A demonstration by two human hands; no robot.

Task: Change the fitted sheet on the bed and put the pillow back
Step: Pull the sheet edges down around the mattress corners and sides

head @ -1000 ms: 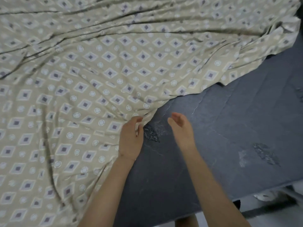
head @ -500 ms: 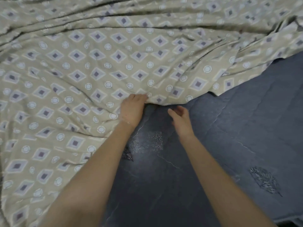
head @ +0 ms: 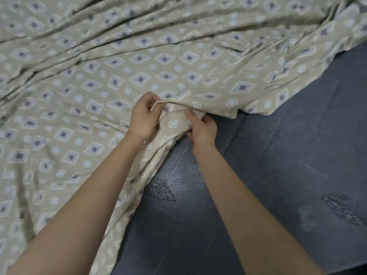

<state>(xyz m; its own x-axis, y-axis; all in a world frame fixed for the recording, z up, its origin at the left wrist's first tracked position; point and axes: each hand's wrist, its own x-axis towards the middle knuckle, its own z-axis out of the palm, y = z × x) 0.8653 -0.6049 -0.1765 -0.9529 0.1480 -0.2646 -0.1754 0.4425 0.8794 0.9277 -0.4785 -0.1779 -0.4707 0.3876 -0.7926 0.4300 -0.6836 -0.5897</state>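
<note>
Bunching between left hand (head: 144,118) and right hand (head: 201,129): sheet (head: 174,124)

No writing, label, brand or number can be read anywhere; the sheet (head: 139,62) bears only diamonds and circles, and the mattress (head: 288,155) only stitched leaf shapes.

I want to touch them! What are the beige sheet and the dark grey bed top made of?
The beige sheet looks like thin, soft woven cloth, maybe cotton: it bunches into folds where the left hand and right hand grip it. The dark grey bed top looks like matte quilted fabric, showing stitched lines and embroidered leaves.
</note>
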